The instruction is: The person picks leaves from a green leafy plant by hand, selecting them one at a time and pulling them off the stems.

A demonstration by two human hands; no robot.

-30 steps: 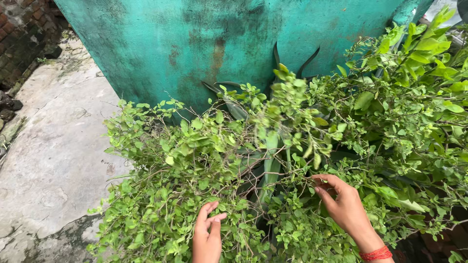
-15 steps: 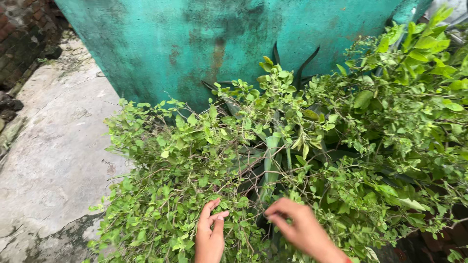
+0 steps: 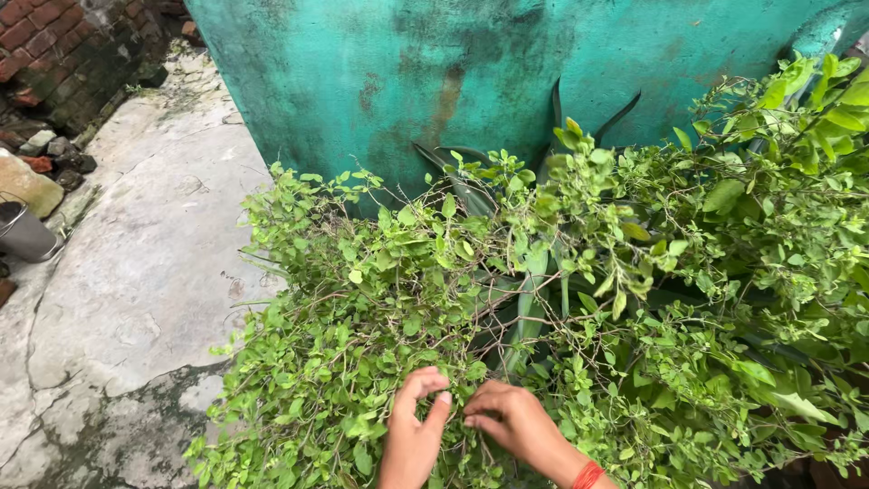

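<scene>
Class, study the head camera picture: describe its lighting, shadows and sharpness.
Head view: soft, even daylight, no hard shadows or glare; the leafy shrub and both hands, left hand and right hand, look sharp; the teal wall is evenly lit; deep gaps among stems go dark.

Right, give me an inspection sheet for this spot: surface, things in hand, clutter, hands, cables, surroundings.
Surface: cracked grey concrete ground, damp and dark near the lower edge.
Things in hand: dense small-leaved green shrub with thin brown twigs, long blade-shaped leaves at its middle.
Clutter: grey metal bucket at the left edge, loose stones nearby.
Hands: left hand and right hand close together in the twigs; red thread band on the right wrist.
Cables: nothing seen.
Surroundings: stained teal painted wall; red brick wall.
</scene>
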